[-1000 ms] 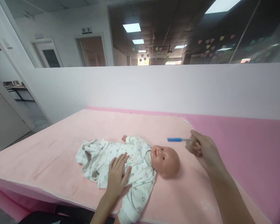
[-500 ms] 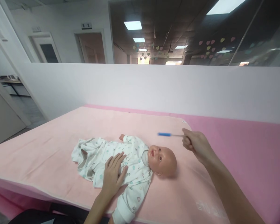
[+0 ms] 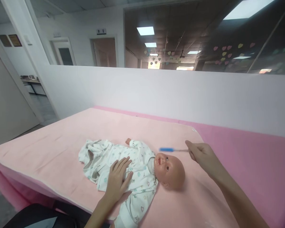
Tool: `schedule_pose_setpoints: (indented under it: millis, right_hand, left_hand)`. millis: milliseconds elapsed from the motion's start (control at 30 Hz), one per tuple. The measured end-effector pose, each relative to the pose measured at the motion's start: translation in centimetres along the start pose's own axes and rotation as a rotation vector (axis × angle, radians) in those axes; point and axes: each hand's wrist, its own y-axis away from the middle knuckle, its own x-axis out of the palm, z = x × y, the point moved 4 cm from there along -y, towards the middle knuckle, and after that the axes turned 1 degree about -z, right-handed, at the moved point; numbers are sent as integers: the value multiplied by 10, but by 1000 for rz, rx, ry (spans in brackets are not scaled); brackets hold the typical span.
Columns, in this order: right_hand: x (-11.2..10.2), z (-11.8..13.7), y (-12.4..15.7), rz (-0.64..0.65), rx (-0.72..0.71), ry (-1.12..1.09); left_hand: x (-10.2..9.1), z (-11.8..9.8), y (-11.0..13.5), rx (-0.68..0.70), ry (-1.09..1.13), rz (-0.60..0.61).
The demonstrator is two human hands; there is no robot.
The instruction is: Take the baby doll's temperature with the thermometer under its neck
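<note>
A baby doll (image 3: 142,167) lies on its back in a white printed outfit, its bald head (image 3: 172,171) toward the right. My left hand (image 3: 118,177) rests flat on the doll's belly, fingers outstretched. Held level above the doll's face is a thin stick with a blue end (image 3: 166,149), blurred by motion. My right hand (image 3: 203,156) pinches the thin end of this stick, with the blue part pointing left. What exactly the blue part is cannot be made out.
A peach mat (image 3: 61,139) lies under the doll, over a bright pink cover (image 3: 247,158). Behind it stands a low white wall (image 3: 168,95) with glass above. A dark seat-like shape (image 3: 38,217) is at the lower left.
The view has turned a little left. My right hand and the blue-ended stick have come lower, closer to the doll's head. My left hand stays on the belly.
</note>
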Motion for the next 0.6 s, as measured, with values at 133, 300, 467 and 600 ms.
schedule_pose_setpoints:
  millis: [133, 300, 467, 600]
  right_hand:
    - [-1, -5, 0, -38, 4, 31]
    - [1, -7, 2, -120, -11, 122]
    - [4, -4, 11, -125, -9, 66]
    - [10, -3, 15, 7, 6, -43]
  left_hand:
    - [0, -1, -1, 0, 0, -13]
    - [0, 1, -1, -3, 6, -9]
    - [0, 1, 0, -2, 4, -5]
    - [-1, 1, 0, 3, 0, -15]
